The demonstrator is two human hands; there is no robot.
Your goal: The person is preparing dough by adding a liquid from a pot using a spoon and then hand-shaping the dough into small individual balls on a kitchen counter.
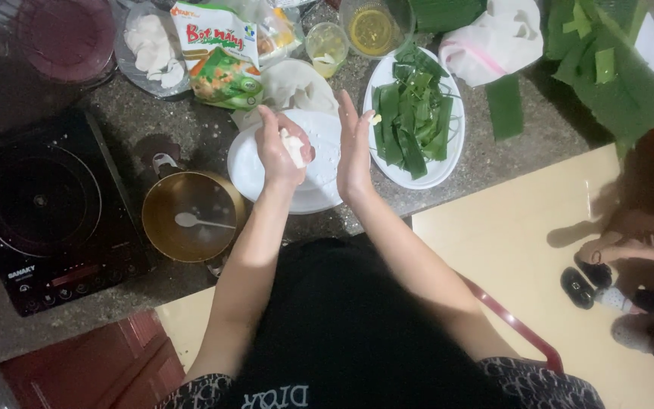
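— What do we hold?
— Our left hand [280, 155] pinches a small white dough piece [294, 145] upright in curled fingers above the white plate [255, 176]; our right hand [354, 148] stands open-palmed beside, apart.
— And farther off?
— A flat red-green-white flour packet [217, 51].

A speckled grey stone surface [153, 113] fills the far and left parts of the scene, lit evenly from above. A black induction hob [47, 212] sits on it at the left. Near and to the right lies a pale yellow floor [509, 227], smooth and slightly glossy, with soft shadows falling across its right side. A red-brown block [92, 367] lies at the near left corner. A thin red bar [516, 326] runs diagonally across the yellow floor. A small dark sandal [577, 288] lies on the floor at the right.
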